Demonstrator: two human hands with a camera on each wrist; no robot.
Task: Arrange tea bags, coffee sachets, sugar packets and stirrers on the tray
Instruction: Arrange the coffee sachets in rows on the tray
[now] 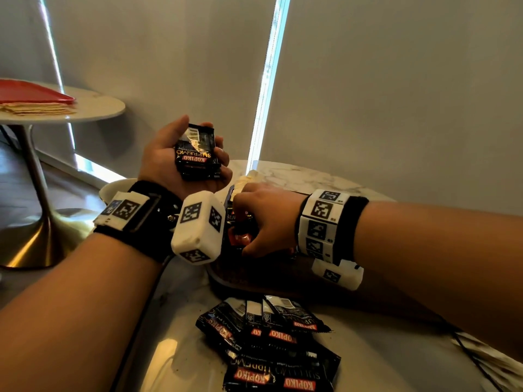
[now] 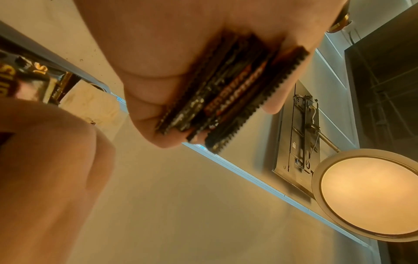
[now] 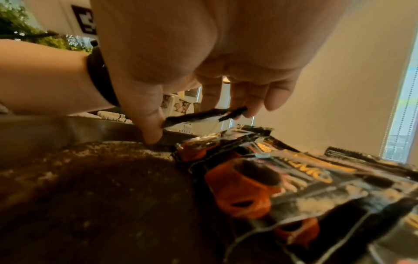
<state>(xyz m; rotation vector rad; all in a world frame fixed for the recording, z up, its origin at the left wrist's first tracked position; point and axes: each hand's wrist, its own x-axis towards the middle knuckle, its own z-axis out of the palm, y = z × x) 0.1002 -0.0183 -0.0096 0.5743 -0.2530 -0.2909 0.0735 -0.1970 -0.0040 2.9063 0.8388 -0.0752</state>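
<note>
My left hand [image 1: 203, 137] is raised palm up and grips a stack of black Kopiko coffee sachets [image 1: 198, 154]; the left wrist view shows that stack [image 2: 226, 92] edge-on between thumb and fingers. My right hand [image 1: 246, 227] reaches down into the dark brown tray [image 1: 240, 275]. In the right wrist view this hand [image 3: 201, 123] pinches one sachet [image 3: 203, 116] by its edge, just above several sachets lying in the tray [image 3: 294, 178]. Spilled powder dusts the tray floor [image 3: 90, 178]. A loose pile of sachets [image 1: 268, 343] lies on the marble table in front of the tray.
Pale packets [image 1: 246, 179] sit at the tray's far end. A second round table [image 1: 93, 108] at the left carries a red tray [image 1: 36, 94] and crackers. A black cable [image 1: 147, 306] runs under my left forearm. Blinds hang behind the table.
</note>
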